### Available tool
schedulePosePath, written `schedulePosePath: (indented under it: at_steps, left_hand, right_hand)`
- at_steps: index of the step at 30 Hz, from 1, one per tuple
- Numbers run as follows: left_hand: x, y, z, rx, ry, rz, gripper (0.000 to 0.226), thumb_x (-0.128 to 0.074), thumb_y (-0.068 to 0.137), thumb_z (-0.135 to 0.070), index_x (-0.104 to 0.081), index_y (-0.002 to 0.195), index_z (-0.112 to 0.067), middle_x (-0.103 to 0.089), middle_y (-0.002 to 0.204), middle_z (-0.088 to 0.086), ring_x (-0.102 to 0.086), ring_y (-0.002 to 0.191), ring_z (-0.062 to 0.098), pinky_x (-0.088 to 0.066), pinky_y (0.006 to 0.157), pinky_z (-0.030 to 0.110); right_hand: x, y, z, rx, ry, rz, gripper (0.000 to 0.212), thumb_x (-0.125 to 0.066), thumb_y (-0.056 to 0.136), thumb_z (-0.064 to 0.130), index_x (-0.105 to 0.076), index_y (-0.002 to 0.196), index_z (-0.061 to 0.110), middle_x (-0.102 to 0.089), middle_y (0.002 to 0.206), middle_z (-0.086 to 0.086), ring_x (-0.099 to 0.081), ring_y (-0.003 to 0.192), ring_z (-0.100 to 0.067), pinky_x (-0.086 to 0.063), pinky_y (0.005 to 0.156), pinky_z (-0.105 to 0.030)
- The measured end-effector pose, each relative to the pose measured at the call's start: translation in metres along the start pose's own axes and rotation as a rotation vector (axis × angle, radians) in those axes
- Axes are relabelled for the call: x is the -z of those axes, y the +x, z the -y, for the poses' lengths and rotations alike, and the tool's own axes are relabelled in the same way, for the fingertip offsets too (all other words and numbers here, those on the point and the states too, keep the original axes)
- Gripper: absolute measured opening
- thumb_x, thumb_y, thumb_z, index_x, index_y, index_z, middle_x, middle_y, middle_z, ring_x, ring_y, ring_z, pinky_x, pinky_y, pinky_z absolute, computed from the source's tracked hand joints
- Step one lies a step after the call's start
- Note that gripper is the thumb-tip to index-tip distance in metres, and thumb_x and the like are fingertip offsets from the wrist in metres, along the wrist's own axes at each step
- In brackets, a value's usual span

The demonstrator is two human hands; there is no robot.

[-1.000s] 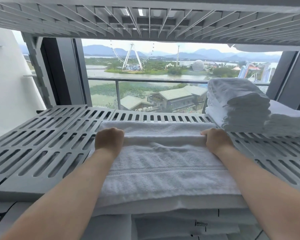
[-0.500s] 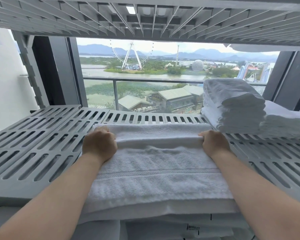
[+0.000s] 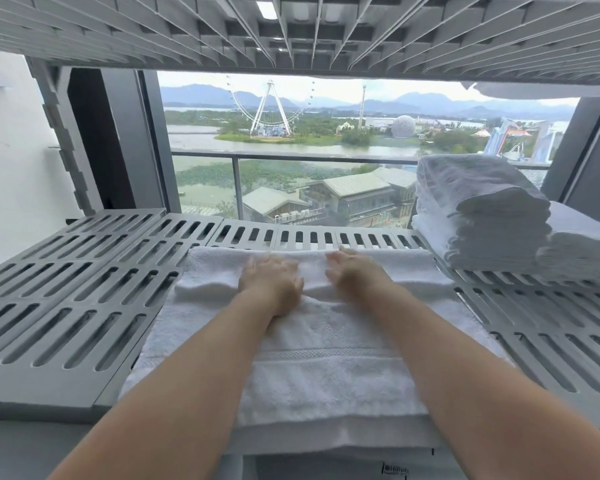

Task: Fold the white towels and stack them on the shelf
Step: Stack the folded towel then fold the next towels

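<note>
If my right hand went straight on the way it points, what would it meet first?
The right hand lies flat on the towel; ahead come its far edge, then bare slotted shelf, likely as far as the window. The folded stack sits aside, right.

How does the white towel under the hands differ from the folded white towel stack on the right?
The white towel under the hands lies wide and low, overhanging the front of the grey slatted shelf; the folded white towel stack is tall and compact, at the back right. The left hand and right hand press flat on the towel; nothing touches the stack. Both are white terry cloth.
</note>
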State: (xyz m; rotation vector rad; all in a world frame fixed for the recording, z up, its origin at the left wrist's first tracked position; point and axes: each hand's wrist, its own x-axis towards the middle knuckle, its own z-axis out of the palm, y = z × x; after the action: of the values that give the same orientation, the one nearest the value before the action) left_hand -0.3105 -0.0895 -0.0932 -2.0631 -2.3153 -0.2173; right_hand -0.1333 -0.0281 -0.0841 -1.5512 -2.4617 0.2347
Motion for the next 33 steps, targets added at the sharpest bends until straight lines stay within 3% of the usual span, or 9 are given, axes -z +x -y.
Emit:
schedulePosePath:
  at_steps: [1,3,10,15,19,24,28,31,33]
  left_hand:
    - [-0.006,0.001,0.006,0.077,0.01,0.061,0.063,-0.018,0.1,-0.058,-0.017,0.158,-0.036,-0.012,0.168,0.0,-0.01,0.154,0.026,-0.001,0.121,0.056]
    - [-0.013,0.004,0.02,0.222,0.028,0.082,0.07,-0.007,0.093,-0.071,-0.004,0.158,-0.042,0.003,0.168,-0.001,0.005,0.154,0.029,0.012,0.116,0.061]
    - [-0.006,0.001,0.045,0.462,0.016,0.096,0.081,0.001,0.082,-0.084,-0.002,0.155,-0.048,0.007,0.168,0.002,0.011,0.152,0.039,0.015,0.111,0.069]
    - [0.0,-0.009,0.049,0.607,0.023,0.099,0.086,0.002,0.081,-0.085,0.0,0.156,-0.043,0.01,0.166,0.016,0.012,0.147,0.052,0.009,0.112,0.072]
    - [-0.004,-0.012,0.051,0.471,-0.028,-0.055,0.074,-0.01,0.097,-0.062,-0.022,0.158,-0.024,-0.01,0.165,0.021,0.0,0.152,0.045,0.004,0.119,0.064]
    - [-0.001,-0.011,0.031,0.104,-0.12,-0.293,0.045,-0.031,0.103,-0.036,-0.056,0.134,-0.012,-0.046,0.148,0.017,-0.031,0.144,0.034,-0.014,0.123,0.051]
    - [0.011,-0.029,-0.006,-0.12,-0.217,-0.377,0.036,-0.047,0.099,-0.031,-0.061,0.124,-0.01,-0.063,0.122,0.016,-0.055,0.117,0.033,-0.044,0.103,0.047]
    - [0.014,-0.065,-0.031,-0.251,-0.297,-0.336,0.033,-0.051,0.096,-0.03,-0.064,0.123,-0.016,-0.066,0.116,0.007,-0.058,0.11,0.027,-0.052,0.09,0.043]
    - [0.009,-0.087,-0.039,-0.253,-0.276,-0.305,0.029,-0.048,0.096,-0.032,-0.071,0.11,-0.023,-0.066,0.111,0.0,-0.059,0.108,0.023,-0.051,0.078,0.036]
  right_hand:
    - [-0.004,0.001,-0.006,-0.015,-0.044,0.056,0.056,-0.031,0.102,0.051,-0.028,0.156,0.034,-0.016,0.167,0.002,-0.013,0.154,-0.019,-0.012,0.124,-0.051]
    - [-0.009,0.0,-0.021,-0.062,-0.076,0.077,0.065,-0.022,0.096,0.068,-0.017,0.156,0.044,-0.005,0.168,0.007,-0.004,0.155,-0.017,0.0,0.124,-0.051]
    - [0.002,-0.013,-0.078,-0.276,-0.105,0.025,0.077,-0.017,0.089,0.08,-0.013,0.157,0.043,-0.008,0.168,0.006,-0.007,0.154,-0.02,-0.002,0.124,-0.049]
    - [0.006,-0.021,-0.09,-0.294,-0.106,-0.02,0.076,-0.017,0.092,0.076,-0.02,0.157,0.037,-0.017,0.166,0.005,-0.014,0.153,-0.019,-0.009,0.122,-0.048]
    - [0.008,-0.036,-0.077,-0.138,-0.011,-0.157,0.061,-0.021,0.103,0.059,-0.039,0.152,0.026,-0.037,0.159,0.001,-0.024,0.151,-0.017,-0.015,0.123,-0.052]
    - [0.005,-0.057,-0.043,0.001,0.042,-0.157,0.051,-0.042,0.101,0.052,-0.05,0.144,0.026,-0.039,0.158,-0.001,-0.022,0.151,-0.017,-0.02,0.122,-0.044]
    - [-0.003,-0.075,-0.021,0.061,0.007,-0.219,0.041,-0.062,0.093,0.044,-0.062,0.127,0.022,-0.06,0.133,-0.005,-0.052,0.127,-0.024,-0.042,0.108,-0.041]
    - [-0.001,-0.091,-0.008,0.092,-0.015,-0.401,0.032,-0.077,0.082,0.038,-0.067,0.106,0.019,-0.067,0.104,-0.003,-0.061,0.1,-0.022,-0.052,0.091,-0.039]
    - [0.003,-0.1,-0.005,0.111,-0.037,-0.481,0.026,-0.081,0.079,0.034,-0.066,0.095,0.02,-0.066,0.087,0.002,-0.061,0.086,-0.019,-0.054,0.082,-0.037]
